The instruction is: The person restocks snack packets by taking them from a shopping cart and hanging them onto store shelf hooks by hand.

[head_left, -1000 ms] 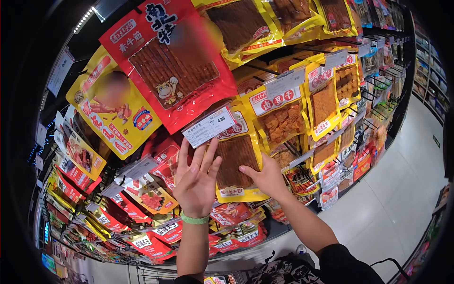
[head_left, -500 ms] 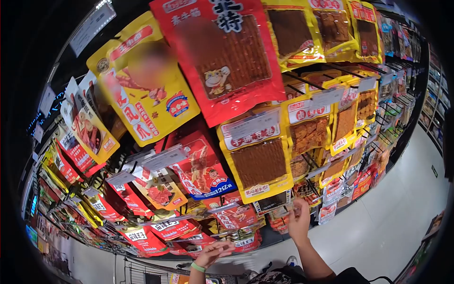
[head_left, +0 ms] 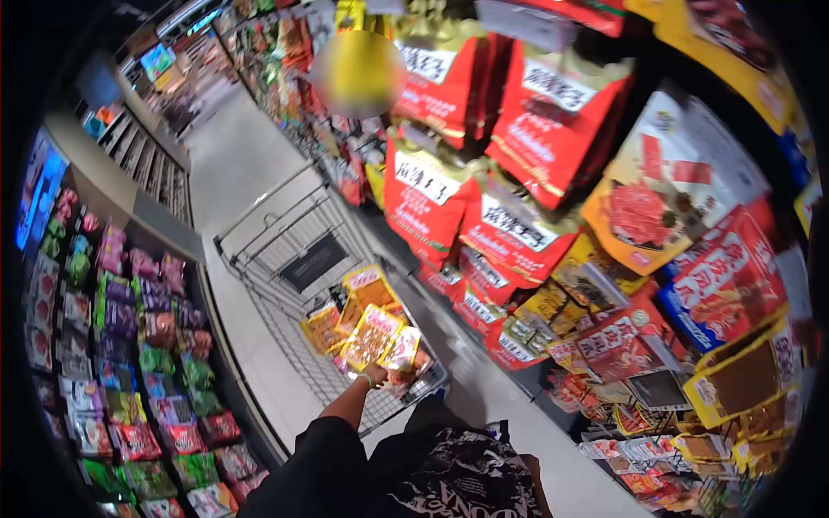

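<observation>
My left hand (head_left: 375, 374), with a green band at its wrist, reaches over the near side of a wire shopping cart (head_left: 289, 315). It is beside several yellow snack packages (head_left: 376, 335) lying in the cart. The fingers are small and partly hidden, so any grip cannot be made out. My right hand is out of sight; only part of that arm shows at the lower edge, beside the dark patterned shirt.
Racks of red snack bags (head_left: 527, 129) and yellow packs (head_left: 743, 375) rise close on the right. A shelf of colourful bags (head_left: 155, 380) lines the left. An aisle floor (head_left: 237, 138) runs ahead past the cart.
The view has swung left from the hanging packages to the cart. My left hand has moved from in front of the rack to the cart; my right hand has left the view.
</observation>
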The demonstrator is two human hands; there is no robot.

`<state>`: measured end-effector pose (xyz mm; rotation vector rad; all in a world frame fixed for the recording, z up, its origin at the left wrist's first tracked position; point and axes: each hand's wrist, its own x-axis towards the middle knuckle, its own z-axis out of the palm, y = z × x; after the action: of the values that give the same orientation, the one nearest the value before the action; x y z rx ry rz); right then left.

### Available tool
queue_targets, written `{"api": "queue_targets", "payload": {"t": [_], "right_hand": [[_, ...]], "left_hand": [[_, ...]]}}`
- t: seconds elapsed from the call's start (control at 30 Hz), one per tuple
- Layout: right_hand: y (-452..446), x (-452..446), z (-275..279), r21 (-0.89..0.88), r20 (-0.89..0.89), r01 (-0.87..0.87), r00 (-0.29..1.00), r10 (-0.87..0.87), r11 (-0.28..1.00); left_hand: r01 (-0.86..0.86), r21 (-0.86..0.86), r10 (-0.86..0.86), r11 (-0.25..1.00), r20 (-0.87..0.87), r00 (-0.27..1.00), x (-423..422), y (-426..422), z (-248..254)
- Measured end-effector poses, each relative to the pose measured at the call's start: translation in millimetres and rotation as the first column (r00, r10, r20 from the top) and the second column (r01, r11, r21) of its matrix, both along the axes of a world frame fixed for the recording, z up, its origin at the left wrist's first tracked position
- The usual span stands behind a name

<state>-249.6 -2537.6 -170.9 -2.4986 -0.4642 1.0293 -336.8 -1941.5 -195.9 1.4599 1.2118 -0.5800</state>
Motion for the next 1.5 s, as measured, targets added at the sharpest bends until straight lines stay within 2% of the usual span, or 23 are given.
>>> {"api": "queue_targets", "payload": {"t": [0.03,0.1,0.17,0.2,0.23,0.3,0.33,0.43,0.47,0.5,0.63,0.67,0.7,0.77,0.83,0.9,1.0,1.1,1.17,1.2,1.3,1.4,1.5], "right_hand": [[4,5,4,-0.064,-0.099,0.062,0.993,-0.069,0.996],[14,-7,18,-0.03,-0.107,0.384,0.917,-0.385,0.923],[24,-6,34,-0.056,-0.211,0.412,0.885,-0.414,0.91],[29,-7,40,-0.075,-0.263,0.427,0.863,-0.431,0.901],[34,-11,46,-0.079,-0.276,0.403,0.87,-0.408,0.912],[37,-21,56,-0.087,-0.304,0.355,0.88,-0.364,0.931],[43,-24,69,-0.123,-0.266,0.292,0.911,-0.315,0.948],[59,-30,98,-0.199,-0.235,0.344,0.892,-0.386,0.918],[82,-24,122,-0.253,-0.258,0.403,0.848,-0.463,0.879],[82,-25,124,-0.262,-0.252,0.387,0.857,-0.45,0.884],[90,-30,138,-0.297,-0.246,0.376,0.858,-0.451,0.878],[97,-29,142,-0.301,-0.245,0.387,0.852,-0.463,0.872],[85,-37,133,-0.314,-0.24,0.383,0.854,-0.463,0.869],[62,-50,117,-0.338,-0.225,0.372,0.86,-0.458,0.865],[81,-41,138,-0.347,-0.264,0.351,0.854,-0.449,0.87],[87,-46,142,-0.366,-0.24,0.384,0.841,-0.484,0.848],[84,-54,137,-0.362,-0.252,0.384,0.837,-0.486,0.849],[85,-60,138,-0.314,-0.259,0.434,0.816,-0.516,0.844],[91,-62,138,-0.324,-0.264,0.44,0.808,-0.527,0.837],[93,-63,139,-0.331,-0.265,0.444,0.803,-0.533,0.833],[100,-66,139,-0.254,-0.271,0.474,0.802,-0.532,0.843],[104,-68,135,-0.25,-0.27,0.479,0.8,-0.536,0.842],[111,-69,131,-0.226,-0.271,0.524,0.776,-0.57,0.821]], "left_hand": [[-0.021,-0.038,0.02,0.999,-0.037,0.999,-10,3,-16],[-0.031,-0.058,0.029,0.998,-0.04,0.999,-18,-2,-9],[-0.081,-0.022,0.081,0.996,0.015,0.997,-20,-7,-9],[0.043,0.085,-0.05,0.995,0.086,0.995,-22,-6,-15],[-0.058,-0.008,0.058,0.998,0.002,0.998,-23,-5,-25],[-0.042,0.0,0.042,0.999,-0.042,0.998,-13,3,-10],[-0.022,0.042,0.023,0.999,-0.018,1.0,-18,8,-31],[0.024,0.179,-0.023,0.984,-0.004,1.0,-17,35,-55],[0.02,0.243,-0.022,0.97,0.002,1.0,-26,46,-100],[0.017,0.309,-0.021,0.951,0.01,1.0,-37,58,-146],[-0.017,0.313,0.044,0.949,-0.077,0.996,-15,125,-95],[0.045,0.38,-0.014,0.924,-0.085,0.996,-11,136,-89],[0.101,0.448,-0.068,0.888,-0.089,0.994,-8,148,-87],[0.116,0.401,-0.093,0.909,-0.077,0.993,-5,167,-86],[0.138,0.29,-0.103,0.947,-0.133,0.986,5,175,-83],[0.135,0.344,-0.061,0.929,-0.218,0.974,16,171,-85],[0.239,0.305,-0.167,0.922,-0.244,0.955,22,162,-107],[0.422,0.362,-0.413,0.831,-0.106,0.905,29,140,-119],[0.292,0.119,-0.277,0.949,-0.129,0.952,35,119,-130],[0.241,0.09,-0.241,0.966,-0.001,0.97,33,102,-138],[0.189,0.125,-0.198,0.974,0.068,0.978,58,58,-91],[-0.066,0.302,0.008,0.951,0.191,0.982,67,20,-75],[0.143,0.225,-0.184,0.964,0.172,0.968,70,15,-86]]}}
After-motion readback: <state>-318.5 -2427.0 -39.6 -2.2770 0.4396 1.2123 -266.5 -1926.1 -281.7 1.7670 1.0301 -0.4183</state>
